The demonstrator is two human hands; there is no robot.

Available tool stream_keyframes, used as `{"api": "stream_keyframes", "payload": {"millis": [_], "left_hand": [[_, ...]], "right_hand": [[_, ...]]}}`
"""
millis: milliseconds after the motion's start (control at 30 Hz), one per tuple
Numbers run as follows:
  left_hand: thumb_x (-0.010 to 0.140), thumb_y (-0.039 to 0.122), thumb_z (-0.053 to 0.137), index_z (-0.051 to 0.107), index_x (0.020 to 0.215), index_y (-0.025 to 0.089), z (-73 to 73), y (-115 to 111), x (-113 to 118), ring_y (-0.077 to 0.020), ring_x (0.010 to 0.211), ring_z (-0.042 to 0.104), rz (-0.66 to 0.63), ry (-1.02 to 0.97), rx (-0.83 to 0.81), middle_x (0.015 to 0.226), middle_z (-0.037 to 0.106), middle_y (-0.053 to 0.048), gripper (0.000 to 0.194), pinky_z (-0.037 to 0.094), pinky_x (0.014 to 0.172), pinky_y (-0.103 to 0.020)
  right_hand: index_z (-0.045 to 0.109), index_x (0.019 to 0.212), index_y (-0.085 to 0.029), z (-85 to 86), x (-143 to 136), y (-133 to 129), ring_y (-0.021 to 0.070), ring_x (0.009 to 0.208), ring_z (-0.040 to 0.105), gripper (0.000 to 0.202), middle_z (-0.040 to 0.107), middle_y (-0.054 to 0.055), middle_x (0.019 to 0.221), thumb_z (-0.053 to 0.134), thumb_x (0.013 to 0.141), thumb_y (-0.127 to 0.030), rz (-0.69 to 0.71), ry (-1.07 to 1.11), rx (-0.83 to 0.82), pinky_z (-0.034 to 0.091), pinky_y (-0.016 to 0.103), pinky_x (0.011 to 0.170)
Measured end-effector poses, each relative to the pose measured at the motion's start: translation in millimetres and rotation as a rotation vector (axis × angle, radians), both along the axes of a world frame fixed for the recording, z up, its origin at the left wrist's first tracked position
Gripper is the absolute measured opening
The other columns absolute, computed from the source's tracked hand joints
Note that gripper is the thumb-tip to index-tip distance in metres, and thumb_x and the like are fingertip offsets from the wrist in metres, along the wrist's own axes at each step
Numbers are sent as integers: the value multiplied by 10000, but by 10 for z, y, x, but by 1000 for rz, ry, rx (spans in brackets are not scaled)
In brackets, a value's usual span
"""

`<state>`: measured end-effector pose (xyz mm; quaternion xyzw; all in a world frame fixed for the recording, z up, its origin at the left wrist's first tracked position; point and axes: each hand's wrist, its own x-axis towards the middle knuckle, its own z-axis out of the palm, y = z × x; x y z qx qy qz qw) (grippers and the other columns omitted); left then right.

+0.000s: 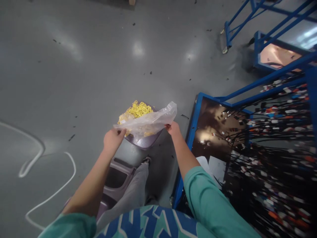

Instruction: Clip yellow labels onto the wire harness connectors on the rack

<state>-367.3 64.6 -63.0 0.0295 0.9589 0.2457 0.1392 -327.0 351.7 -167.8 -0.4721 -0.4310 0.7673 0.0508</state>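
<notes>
A clear plastic bag (158, 117) is stretched between my two hands in the middle of the head view. My left hand (112, 140) pinches its left end, and my right hand (173, 128) grips it near the right end. Under the bag stands a dark purple plastic stool (142, 142) with a dotted top. Many small yellow clip-like parts (140, 109) lie heaped on it, some of them beneath or inside the bag; which of the two I cannot tell.
To my right stands a blue-framed cart (195, 115) with rows of black cables (272, 132) ending in coloured connectors. Another blue wheeled frame (229, 36) is at the upper right. Near my leg is a grey-purple stool (123, 170). A white hose (71, 162) lies on the left floor.
</notes>
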Motion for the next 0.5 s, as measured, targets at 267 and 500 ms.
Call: {"api": "stream_keyframes", "payload": {"millis": [267, 500], "left_hand": [[661, 303, 562, 587, 930, 126, -175, 92, -12, -152, 688, 585, -27, -21, 434, 811, 667, -47, 323, 423, 638, -241], [655, 308, 559, 643, 706, 157, -197, 150, -71, -203, 690, 598, 35, 52, 260, 699, 660, -52, 181, 406, 637, -278]], "right_hand": [[566, 835, -115, 79, 18, -160, 86, 465, 560, 121, 585, -18, 570, 456, 856, -162, -20, 47, -15, 445, 183, 442], [532, 847, -162, -4, 35, -173, 83, 493, 590, 147, 644, -15, 661, 387, 862, -185, -14, 114, -16, 459, 178, 451]]}}
